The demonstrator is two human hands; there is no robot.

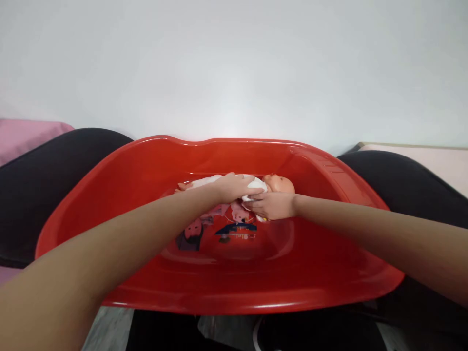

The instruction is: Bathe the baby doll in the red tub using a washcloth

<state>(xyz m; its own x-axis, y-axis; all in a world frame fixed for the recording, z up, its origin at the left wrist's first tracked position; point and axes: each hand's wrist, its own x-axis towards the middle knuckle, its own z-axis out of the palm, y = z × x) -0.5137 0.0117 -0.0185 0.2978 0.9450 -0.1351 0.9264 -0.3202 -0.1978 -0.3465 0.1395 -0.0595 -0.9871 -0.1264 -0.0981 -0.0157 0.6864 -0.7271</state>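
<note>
A baby doll (280, 184) in white clothing lies on its back in a red baby bathtub (318, 273), head to the right and feet to the left. My left hand (234, 187) rests over the doll's middle, its fingers curved on the white clothing. Against the doll's near side, by the shoulder, my right hand (270, 204) holds the clothing with its fingers closed. The two hands almost meet at the doll's chest. Both hide part of its body, and its near arm cannot be made out.
Printed cartoon pictures (193, 231) mark the tub's floor. Black chairs (62, 185) flank the tub left and right. A pink surface (31, 136) lies at far left, a pale one (431, 163) at far right. Behind stands a white wall (234, 68).
</note>
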